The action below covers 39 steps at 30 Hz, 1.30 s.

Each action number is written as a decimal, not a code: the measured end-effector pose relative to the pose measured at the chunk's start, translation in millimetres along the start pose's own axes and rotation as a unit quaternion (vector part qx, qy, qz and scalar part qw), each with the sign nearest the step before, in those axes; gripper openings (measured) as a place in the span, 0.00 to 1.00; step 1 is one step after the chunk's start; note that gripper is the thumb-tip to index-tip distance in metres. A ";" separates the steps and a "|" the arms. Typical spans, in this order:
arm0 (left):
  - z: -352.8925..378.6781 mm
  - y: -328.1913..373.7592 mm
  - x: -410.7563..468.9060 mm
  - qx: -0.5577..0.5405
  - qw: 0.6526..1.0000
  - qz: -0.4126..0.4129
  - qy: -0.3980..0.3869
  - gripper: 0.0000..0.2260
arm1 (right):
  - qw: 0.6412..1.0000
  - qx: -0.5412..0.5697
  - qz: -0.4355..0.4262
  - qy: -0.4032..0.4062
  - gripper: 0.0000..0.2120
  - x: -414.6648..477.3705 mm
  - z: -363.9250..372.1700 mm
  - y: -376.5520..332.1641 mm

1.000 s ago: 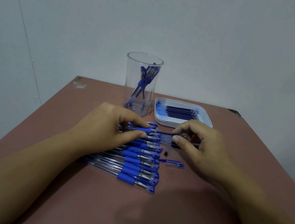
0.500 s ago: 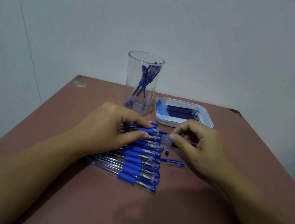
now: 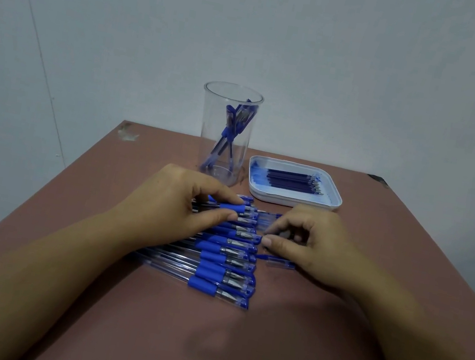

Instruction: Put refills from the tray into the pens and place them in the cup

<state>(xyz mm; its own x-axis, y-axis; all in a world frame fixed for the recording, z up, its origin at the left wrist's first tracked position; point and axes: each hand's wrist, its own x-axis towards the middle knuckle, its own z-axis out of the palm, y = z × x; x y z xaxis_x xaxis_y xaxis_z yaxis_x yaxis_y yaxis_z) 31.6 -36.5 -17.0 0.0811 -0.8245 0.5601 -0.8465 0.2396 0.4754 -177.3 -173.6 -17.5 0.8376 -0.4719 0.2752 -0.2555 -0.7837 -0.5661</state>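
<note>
While the left hand (image 3: 180,211) pinches the grip of one pen (image 3: 233,207) at the far end of the row of pens (image 3: 223,269) on the worktop (image 3: 138,337), the right hand (image 3: 307,243) curls just beside the tips, thumb and forefinger nearly meeting (whether they hold anything I cannot tell). The pen seems mid-assembly, so the next move calls for a fine, aligned pinch to close it. The clear cup (image 3: 224,146) holds a few pens, and right of it the white tray (image 3: 334,201) holds dark refills (image 3: 290,180).

On the table (image 3: 231,353), the cup (image 3: 209,117) stands at the back with finished pens (image 3: 230,129) inside. Just right of it lies the tray (image 3: 289,202) of refills (image 3: 290,180). A row of pens (image 3: 223,272) lies before the cup, with a cap (image 3: 280,262) to its right.
</note>
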 end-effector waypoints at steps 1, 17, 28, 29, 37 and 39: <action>-0.1 0.1 0.1 -0.001 1.000 0.001 0.000 0.14 | 1.000 -0.009 0.003 -0.011 0.06 0.7 0.1 1.0; 1.1 1.0 -0.3 0.000 1.000 0.008 -0.004 0.11 | 0.986 0.132 -0.019 0.100 0.07 -3.5 2.5 -13.3; 2.3 3.4 0.1 -0.005 1.000 0.024 -0.001 0.12 | 0.988 0.127 -0.032 0.081 0.08 -1.3 8.7 -11.6; 2.4 3.6 0.1 -0.003 1.000 0.025 -0.002 0.12 | 0.988 0.123 -0.033 0.082 0.08 -0.8 8.7 -11.1; 2.5 3.6 -0.3 -0.003 1.000 0.026 -0.006 0.12 | 0.992 0.083 -0.065 0.075 0.05 1.9 10.5 -6.7; 2.6 3.4 0.0 -0.006 1.000 0.021 -0.008 0.12 | 0.990 0.086 -0.072 0.080 0.08 1.4 10.5 -6.0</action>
<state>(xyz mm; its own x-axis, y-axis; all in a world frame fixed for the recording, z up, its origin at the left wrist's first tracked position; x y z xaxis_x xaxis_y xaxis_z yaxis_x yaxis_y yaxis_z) 27.4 -37.0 -17.2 0.0371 -0.8218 0.5686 -0.8429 0.2800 0.4595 -169.5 -165.4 -21.9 0.7681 -0.4298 0.4747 -0.0422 -0.7737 -0.6322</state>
